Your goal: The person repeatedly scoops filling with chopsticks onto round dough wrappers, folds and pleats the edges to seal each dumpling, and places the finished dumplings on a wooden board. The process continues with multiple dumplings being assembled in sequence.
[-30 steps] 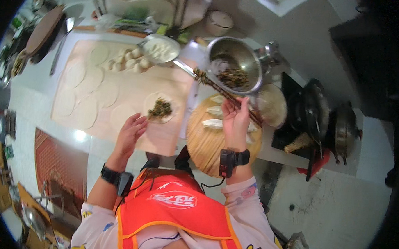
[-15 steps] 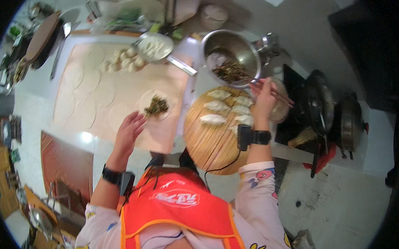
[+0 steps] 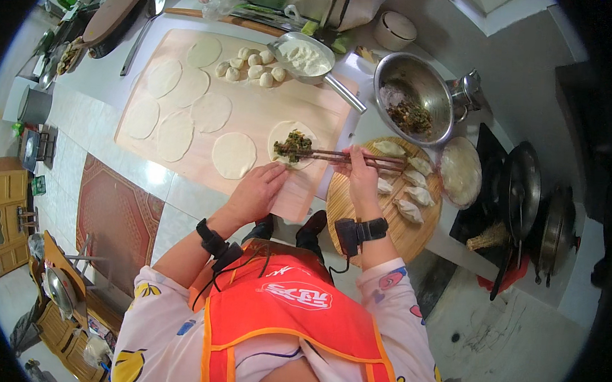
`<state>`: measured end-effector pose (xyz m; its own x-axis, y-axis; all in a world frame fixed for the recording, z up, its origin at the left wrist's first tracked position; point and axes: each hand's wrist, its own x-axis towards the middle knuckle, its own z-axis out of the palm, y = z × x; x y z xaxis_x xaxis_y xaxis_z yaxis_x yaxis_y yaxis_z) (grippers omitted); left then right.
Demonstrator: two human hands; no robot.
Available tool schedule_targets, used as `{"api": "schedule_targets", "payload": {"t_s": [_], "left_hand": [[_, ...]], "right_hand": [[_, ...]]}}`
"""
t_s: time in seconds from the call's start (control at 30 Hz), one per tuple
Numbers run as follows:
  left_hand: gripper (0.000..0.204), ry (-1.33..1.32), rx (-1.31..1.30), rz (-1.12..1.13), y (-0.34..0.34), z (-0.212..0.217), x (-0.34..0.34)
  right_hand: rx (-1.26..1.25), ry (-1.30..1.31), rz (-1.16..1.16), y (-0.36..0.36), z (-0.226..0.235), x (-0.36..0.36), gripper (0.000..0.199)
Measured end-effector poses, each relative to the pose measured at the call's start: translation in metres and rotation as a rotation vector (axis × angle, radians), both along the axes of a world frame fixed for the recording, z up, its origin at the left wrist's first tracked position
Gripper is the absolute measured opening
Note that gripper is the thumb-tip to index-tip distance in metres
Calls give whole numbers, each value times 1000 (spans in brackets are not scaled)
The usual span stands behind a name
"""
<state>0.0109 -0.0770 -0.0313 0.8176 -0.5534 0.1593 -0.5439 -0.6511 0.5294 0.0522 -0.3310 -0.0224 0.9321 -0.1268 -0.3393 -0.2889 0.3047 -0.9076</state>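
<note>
A dough wrapper [image 3: 303, 133] lies on the board, with a mound of dark green chopped filling [image 3: 292, 146] on it. My right hand [image 3: 359, 174] grips a pair of brown chopsticks [image 3: 332, 156], whose tips reach into the filling. My left hand [image 3: 257, 192] rests by the wrapper's near edge, fingers stretched out and holding nothing. Several more round wrappers [image 3: 234, 155] are spread on the pale dough board [image 3: 268, 116]. Beneath my right forearm, folded dumplings [image 3: 418, 195] sit on a round slatted bamboo tray [image 3: 379, 240].
Behind the tray stands a metal bowl [image 3: 435, 99] holding more filling. Dough balls [image 3: 255, 73] and a metal scoop of flour [image 3: 306, 58] lie at the board's far side. To the right are a covered round dish [image 3: 461, 173] and a black pan [image 3: 524, 188] on a stove.
My right hand has brought the chopsticks from beside the metal bowl leftward to the filling on the wrapper. The view has shifted, and my left hand stays close to that wrapper.
</note>
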Motion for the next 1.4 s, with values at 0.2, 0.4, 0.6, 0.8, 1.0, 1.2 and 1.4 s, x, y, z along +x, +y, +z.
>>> {"api": "schedule_targets", "payload": {"t_s": [0.2,0.4,0.6,0.8,1.0,1.2,1.4], "left_hand": [[45,-39,83,2,-2,-5,-1],[43,-74,97,7,-4,-2,-1],[42,-58,114,6,-6,0,2],[42,-42,118,1,-5,2,3],[42,-52,138,-4,-5,3,3],[42,-43,130,-3,-6,4,3],[41,-43,129,-4,-6,5,4]], "right_hand": [[19,19,-76,2,-10,9,37],[85,68,-120,0,-16,6,38],[119,48,-170,-9,-16,-4,36],[105,24,-202,-5,-20,-8,35],[96,58,-202,-8,-14,-12,36],[108,19,-327,-14,-14,-11,37],[167,45,-363,-10,-15,-12,36]]}}
